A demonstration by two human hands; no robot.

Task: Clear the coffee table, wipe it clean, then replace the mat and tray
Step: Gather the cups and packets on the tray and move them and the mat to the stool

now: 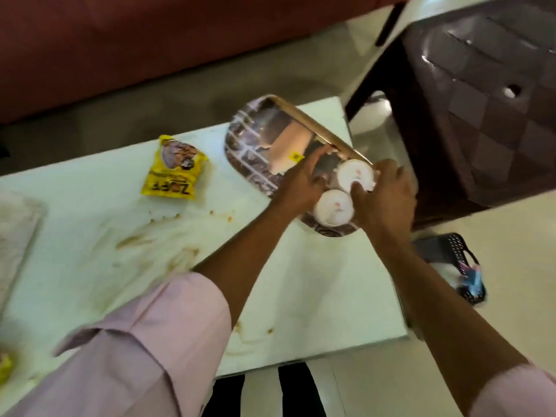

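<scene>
Your tray (255,139) sits right of centre on the stained coffee table (316,296), carrying two white cups (355,173); it looks stiff and light, but the cups may slide, so grip opposite rims and keep it level; your left hand (301,182) rests fingers loosely spread on it; your right hand (388,197) curls against the upper cup, thumb on its rim.
</scene>
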